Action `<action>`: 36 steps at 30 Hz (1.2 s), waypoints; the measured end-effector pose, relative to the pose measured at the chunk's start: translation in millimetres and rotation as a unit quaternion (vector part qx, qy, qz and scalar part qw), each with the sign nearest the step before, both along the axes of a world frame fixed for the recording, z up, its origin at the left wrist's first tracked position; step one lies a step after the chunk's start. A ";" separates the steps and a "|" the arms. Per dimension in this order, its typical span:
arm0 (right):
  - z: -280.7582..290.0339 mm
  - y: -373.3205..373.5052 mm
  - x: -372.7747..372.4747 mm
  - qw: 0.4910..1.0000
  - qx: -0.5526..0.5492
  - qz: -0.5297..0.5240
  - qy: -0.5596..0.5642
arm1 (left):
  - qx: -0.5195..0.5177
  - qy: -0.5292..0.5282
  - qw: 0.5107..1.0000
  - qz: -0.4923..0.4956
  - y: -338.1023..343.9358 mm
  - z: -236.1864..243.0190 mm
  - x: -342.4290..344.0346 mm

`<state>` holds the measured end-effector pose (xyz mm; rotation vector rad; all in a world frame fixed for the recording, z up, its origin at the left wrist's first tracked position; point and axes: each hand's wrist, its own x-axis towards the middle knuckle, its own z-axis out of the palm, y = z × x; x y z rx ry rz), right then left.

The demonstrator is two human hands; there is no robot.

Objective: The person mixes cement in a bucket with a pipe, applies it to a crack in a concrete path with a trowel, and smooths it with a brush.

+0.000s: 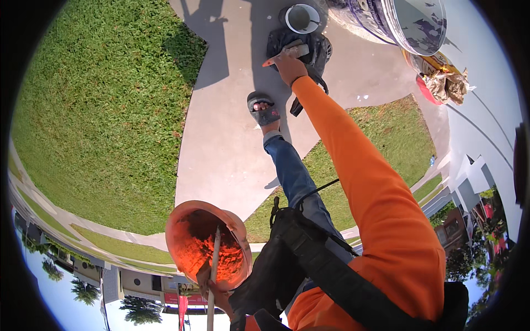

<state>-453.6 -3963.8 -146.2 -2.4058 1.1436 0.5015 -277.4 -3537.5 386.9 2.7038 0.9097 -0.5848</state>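
At the lower left, my left hand [220,298] is closed at the rim of an orange bucket [236,223], against a long pale stick [214,259] that leans in it. The bucket is tilted, and crumbly material lit orange-red [223,262] lies inside. My right arm reaches far forward. My right hand [291,69] is closed on a hand tool with an orange end and a pale grey flat part [298,51]; its exact kind is hard to make out. Beneath that hand lies a black bag [319,49] on the concrete, touching or nearly touching the tool.
A small white bucket [301,17] with grey contents stands beyond the bag. To its right is a large stained bucket [381,22], near a torn paper sack [446,83] by the white wall [486,71]. Grass [110,110] borders the concrete path [221,143]. A black strap bag [276,248] hangs from me.
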 end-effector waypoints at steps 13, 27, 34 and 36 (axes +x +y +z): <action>18.5 -34.6 -9.3 0.977 -0.117 0.177 -0.028 | -0.021 -0.003 0.999 0.037 0.0 -16.2 -25.3; 242.1 10.2 -8.3 0.715 0.317 -0.499 -0.373 | -0.142 -0.076 0.984 0.079 37.1 -0.4 -122.7; 438.1 81.4 15.2 0.659 0.514 -0.378 -0.398 | -0.291 -0.255 0.920 0.064 98.2 42.5 -167.5; 504.2 132.0 35.7 0.681 0.564 -0.278 -0.375 | -0.291 -0.297 0.906 0.080 125.8 68.0 -182.1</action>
